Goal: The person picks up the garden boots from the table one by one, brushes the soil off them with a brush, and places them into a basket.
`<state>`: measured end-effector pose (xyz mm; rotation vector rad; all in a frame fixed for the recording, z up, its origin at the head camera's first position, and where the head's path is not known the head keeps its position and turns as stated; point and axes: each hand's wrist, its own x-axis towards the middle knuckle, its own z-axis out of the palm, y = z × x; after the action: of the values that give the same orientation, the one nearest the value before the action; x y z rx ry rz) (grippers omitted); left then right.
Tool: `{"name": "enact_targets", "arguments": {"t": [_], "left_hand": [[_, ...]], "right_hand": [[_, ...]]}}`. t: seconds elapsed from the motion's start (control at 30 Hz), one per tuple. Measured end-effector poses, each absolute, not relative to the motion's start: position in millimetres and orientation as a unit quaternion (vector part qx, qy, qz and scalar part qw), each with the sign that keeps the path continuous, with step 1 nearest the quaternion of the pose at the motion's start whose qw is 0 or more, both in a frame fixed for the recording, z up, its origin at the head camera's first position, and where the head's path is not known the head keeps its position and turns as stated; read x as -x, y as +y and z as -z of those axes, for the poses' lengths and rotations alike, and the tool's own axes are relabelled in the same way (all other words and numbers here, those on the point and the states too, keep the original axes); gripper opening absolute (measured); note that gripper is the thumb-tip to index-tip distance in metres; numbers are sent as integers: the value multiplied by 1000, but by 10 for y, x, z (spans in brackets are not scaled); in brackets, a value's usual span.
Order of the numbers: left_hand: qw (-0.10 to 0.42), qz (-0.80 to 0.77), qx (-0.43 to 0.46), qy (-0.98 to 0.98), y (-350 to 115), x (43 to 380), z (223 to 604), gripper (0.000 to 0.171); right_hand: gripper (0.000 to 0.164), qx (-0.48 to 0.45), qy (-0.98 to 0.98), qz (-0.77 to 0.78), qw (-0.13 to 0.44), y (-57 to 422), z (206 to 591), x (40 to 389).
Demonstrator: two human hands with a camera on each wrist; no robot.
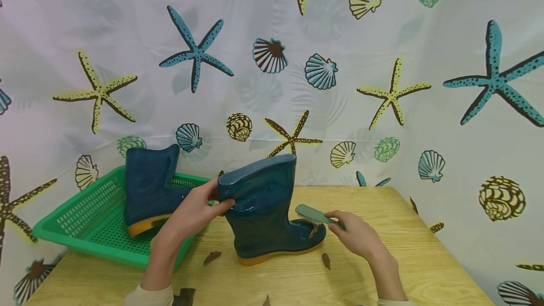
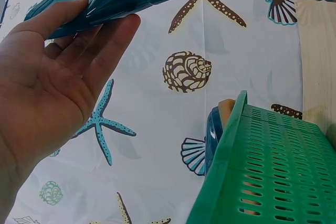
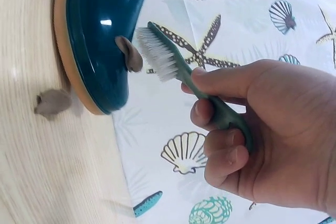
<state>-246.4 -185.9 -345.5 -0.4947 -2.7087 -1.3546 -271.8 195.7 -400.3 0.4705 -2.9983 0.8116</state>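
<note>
A dark teal rubber boot [image 1: 263, 216] with an orange-tan sole stands on the table, toe to the right. My left hand [image 1: 197, 209] grips the back of its shaft near the top rim, thumb on the near side and fingers behind. In my right hand [image 1: 357, 233] is a green scrubbing brush [image 1: 312, 212] with white bristles, held by its handle just over the boot's toe. A brown lump of mud [image 3: 129, 54] sticks to the toe near the bristles, as the right wrist view shows.
To the left stands a green plastic basket [image 1: 76, 197] with slotted sides, and a second boot [image 1: 146, 188] leans in it. Several brown mud bits [image 1: 326, 260] lie on the wooden table [image 1: 408, 259]. A patterned sheet [image 1: 238, 8] hangs behind.
</note>
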Motion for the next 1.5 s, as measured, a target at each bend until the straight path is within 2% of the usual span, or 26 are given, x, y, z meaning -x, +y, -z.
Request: {"name": "enact_targets", "arguments": {"t": [0.4,0.73,1.17,1.5], "left_hand": [[40,439,162,-883,-1856,2463,3452,50],[38,439,160,-883,-1854,2460,3446,47],[39,441,163,-882,-1859,2469,3462,47],[41,443,164,-880,-1855,2461,3451,46]], "right_hand": [[34,-96,-972,-215,-16,1970,3954,2704],[37,-66,-967,-245,-5,2081,3972,2716],[31,-123,-939,-316,-49,1991,3971,2705],[36,-95,-960,-264,-20,1936,4060,2762]]}}
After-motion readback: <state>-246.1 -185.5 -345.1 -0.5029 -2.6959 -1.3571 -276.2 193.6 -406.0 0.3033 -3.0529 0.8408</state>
